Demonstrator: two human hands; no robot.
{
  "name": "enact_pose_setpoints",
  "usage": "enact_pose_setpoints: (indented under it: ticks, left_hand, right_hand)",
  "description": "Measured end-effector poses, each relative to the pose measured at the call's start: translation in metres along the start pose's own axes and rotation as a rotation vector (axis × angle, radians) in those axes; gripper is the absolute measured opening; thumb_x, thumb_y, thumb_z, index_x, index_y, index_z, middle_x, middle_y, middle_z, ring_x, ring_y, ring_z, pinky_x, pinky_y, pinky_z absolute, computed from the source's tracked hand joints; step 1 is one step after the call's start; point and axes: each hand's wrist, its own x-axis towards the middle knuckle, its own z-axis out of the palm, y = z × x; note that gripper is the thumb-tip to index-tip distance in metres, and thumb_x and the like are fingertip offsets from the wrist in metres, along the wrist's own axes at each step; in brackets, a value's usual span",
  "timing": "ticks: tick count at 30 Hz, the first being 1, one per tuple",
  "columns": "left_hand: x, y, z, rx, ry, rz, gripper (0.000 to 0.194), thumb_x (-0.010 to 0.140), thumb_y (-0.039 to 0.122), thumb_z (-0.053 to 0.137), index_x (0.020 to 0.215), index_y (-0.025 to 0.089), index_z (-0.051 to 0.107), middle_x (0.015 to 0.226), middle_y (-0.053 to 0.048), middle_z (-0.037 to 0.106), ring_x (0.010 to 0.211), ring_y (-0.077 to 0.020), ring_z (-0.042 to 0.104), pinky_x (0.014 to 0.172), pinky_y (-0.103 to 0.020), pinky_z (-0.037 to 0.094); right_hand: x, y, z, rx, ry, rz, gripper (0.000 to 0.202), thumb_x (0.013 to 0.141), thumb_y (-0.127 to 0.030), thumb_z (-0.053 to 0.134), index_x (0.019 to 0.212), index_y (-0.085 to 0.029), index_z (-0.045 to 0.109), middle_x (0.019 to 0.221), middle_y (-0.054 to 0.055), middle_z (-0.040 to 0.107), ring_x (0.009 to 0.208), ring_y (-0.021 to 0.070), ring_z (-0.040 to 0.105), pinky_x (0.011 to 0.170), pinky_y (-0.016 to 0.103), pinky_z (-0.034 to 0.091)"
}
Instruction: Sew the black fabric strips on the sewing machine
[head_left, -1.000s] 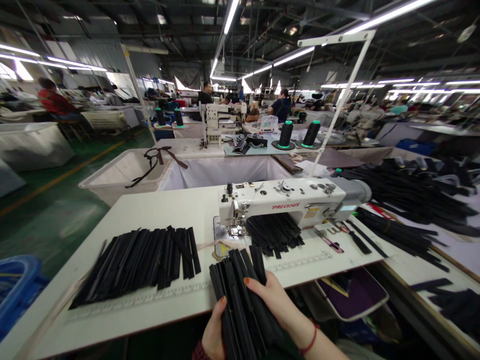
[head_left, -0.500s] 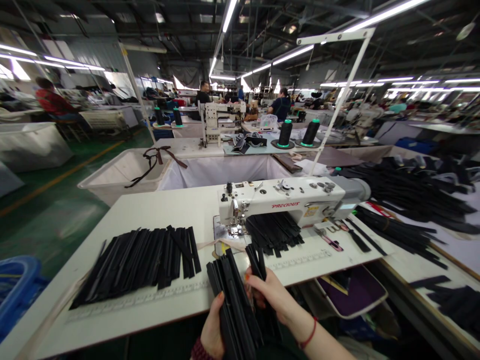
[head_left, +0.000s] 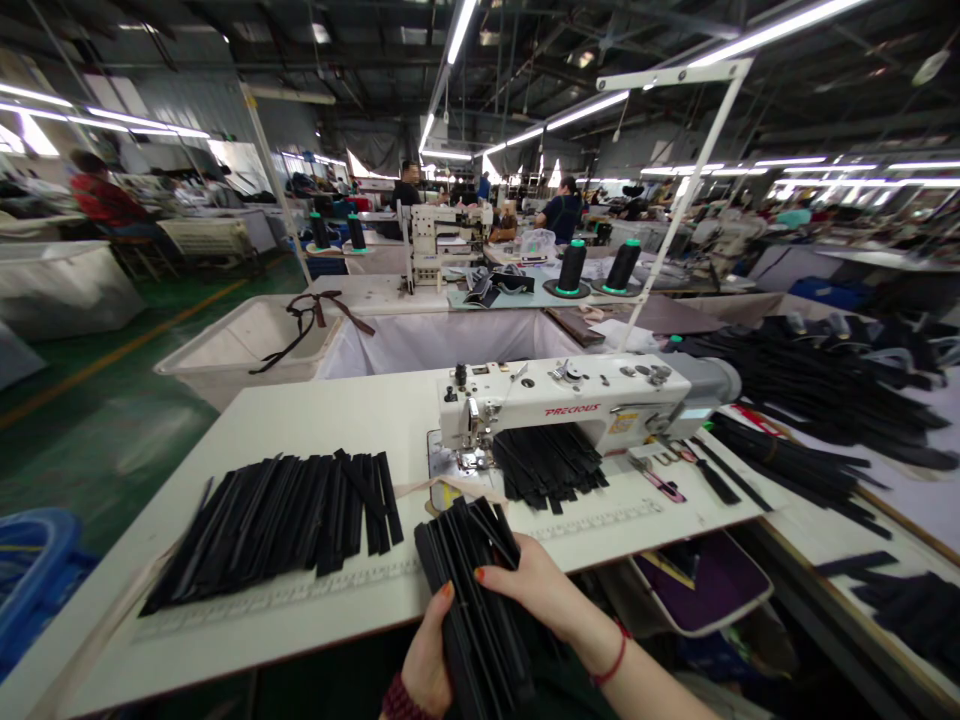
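Observation:
A bundle of black strips (head_left: 472, 600) is held between both hands at the table's front edge. My left hand (head_left: 429, 655) is closed round the bundle's left side, thumb on top. On its right side, my right hand (head_left: 536, 590) grips the strips, its thumb lying across them. Further left, a wide row of black strips (head_left: 277, 520) lies on the white table (head_left: 315, 405). Another pile of black strips (head_left: 551, 462) lies beneath the arm of the white sewing machine (head_left: 562, 405).
Scissors (head_left: 660, 480) and a dark-bristled brush (head_left: 716, 478) lie right of the machine. More black pieces (head_left: 817, 390) cover the right-hand table. Behind stands a cloth-lined bin (head_left: 450, 340). A blue basket (head_left: 37, 580) is at lower left; people sit further back.
My right hand has brought its strips left against the bundle, and its thumb now lies over them. The separate strips have joined the rest. My left hand has barely moved.

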Motion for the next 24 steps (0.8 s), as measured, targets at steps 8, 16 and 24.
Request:
enact_pose_setpoints:
  ticks: [8,16,24]
  left_hand:
    - [0.000,-0.003,0.002,-0.037,-0.081,0.011,0.017,0.086,0.028,0.069,0.091,0.015,0.079,0.083,-0.009,0.080,0.104,-0.0316,0.071,0.105,-0.047,0.046]
    - [-0.007,0.006,0.016,-0.037,-0.274,-0.010,0.032,0.086,0.033,0.068,0.106,0.009,0.075,0.112,-0.014,0.075,0.111,-0.0292,0.068,0.107,-0.040,0.044]
    - [-0.009,0.006,0.019,-0.057,-0.426,-0.009,0.027,0.089,0.033,0.066,0.107,0.015,0.076,0.108,-0.010,0.077,0.102,-0.0246,0.071,0.096,-0.033,0.050]
  right_hand:
    - [0.000,0.000,0.003,0.117,0.062,0.034,0.025,0.069,-0.030,0.069,0.089,-0.015,0.070,0.084,0.003,0.073,0.084,0.0244,0.066,0.077,0.034,0.050]
    - [0.005,0.004,0.003,0.250,0.136,0.136,0.020,0.065,-0.033,0.062,0.072,-0.015,0.064,0.059,0.003,0.066,0.053,0.0179,0.060,0.052,0.028,0.044]
    - [0.010,0.017,0.000,0.408,0.131,0.171,0.036,0.065,-0.044,0.068,0.088,-0.019,0.056,0.050,-0.006,0.053,0.048,0.0136,0.053,0.052,0.026,0.045]
